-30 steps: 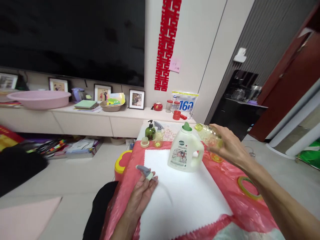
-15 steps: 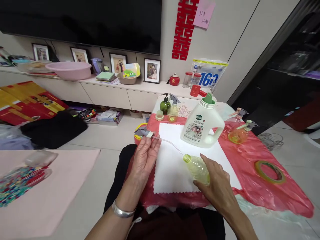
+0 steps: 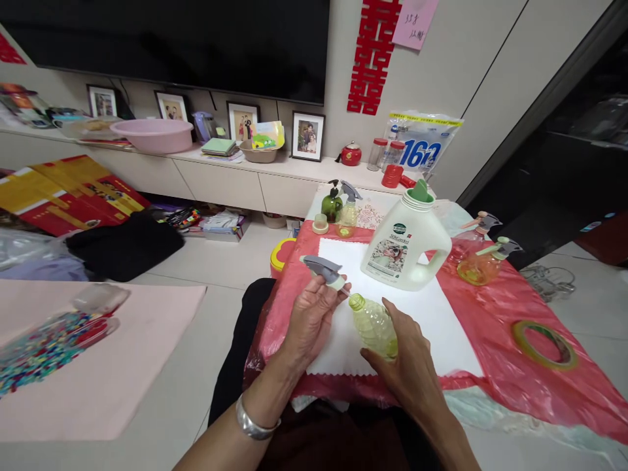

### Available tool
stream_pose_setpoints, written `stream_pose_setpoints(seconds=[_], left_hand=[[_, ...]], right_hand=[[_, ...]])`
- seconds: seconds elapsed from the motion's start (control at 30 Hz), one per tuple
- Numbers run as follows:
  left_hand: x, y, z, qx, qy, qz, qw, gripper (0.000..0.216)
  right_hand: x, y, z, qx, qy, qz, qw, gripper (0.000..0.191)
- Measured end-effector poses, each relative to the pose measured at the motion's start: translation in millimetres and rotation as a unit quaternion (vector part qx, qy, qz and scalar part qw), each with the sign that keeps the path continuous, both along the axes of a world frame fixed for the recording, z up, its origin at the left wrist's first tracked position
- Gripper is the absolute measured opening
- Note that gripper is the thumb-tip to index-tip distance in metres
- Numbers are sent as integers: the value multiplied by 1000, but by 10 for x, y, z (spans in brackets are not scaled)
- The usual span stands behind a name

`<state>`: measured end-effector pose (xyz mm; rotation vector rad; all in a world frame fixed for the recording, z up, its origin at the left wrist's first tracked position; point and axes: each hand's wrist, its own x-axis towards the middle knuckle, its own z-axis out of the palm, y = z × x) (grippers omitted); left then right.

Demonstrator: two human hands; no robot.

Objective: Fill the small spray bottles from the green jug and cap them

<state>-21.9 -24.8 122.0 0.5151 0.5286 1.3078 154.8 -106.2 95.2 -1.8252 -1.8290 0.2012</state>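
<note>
My left hand (image 3: pixel 313 315) pinches a grey spray trigger head (image 3: pixel 324 270) just above the mouth of a small yellow-green clear bottle (image 3: pixel 375 324). My right hand (image 3: pixel 405 360) wraps around that bottle's lower part and holds it tilted, neck toward the spray head. Both are over a white cloth (image 3: pixel 436 320) spread on a red plastic sheet (image 3: pixel 500 366). A large white detergent jug (image 3: pixel 405 245) with a green cap stands upright at the cloth's far edge.
Beyond the cloth stand a green pump bottle (image 3: pixel 333 203) and a small spray bottle (image 3: pixel 348 212). Two orange spray bottles (image 3: pixel 483 261) stand right of the jug, a tape roll (image 3: pixel 543 343) farther right. A pink mat (image 3: pixel 88 366) with beads lies on the floor, left.
One second ago my right hand held the bottle up beside the jug; it has since come down over the cloth. My left hand has brought the spray head close to the bottle's mouth.
</note>
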Motion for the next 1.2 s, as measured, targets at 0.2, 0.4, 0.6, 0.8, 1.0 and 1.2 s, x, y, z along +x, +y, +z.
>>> stream_pose_setpoints(seconds=[0.2, 0.4, 0.6, 0.8, 1.0, 1.2], left_hand=[[98, -86, -44, 12, 33, -22, 999, 43], [121, -118, -63, 6, 17, -40, 999, 45], [126, -126, -79, 6, 23, -59, 998, 48], [126, -138, -66, 9, 34, -65, 997, 47], [172, -170, -52, 2, 44, -30, 999, 45], [148, -146, -35, -26, 54, -30, 998, 50]], right_hand=[[-82, 25, -19, 0, 42, 9, 999, 82], [-142, -4, -13, -14, 67, -2, 998, 81], [-160, -8, -12, -11, 78, 4, 997, 78], [-132, 14, -27, -1, 80, 7, 997, 79], [-169, -10, -28, 35, 67, 30, 997, 79], [-219, -32, -33, 34, 74, 29, 996, 79]])
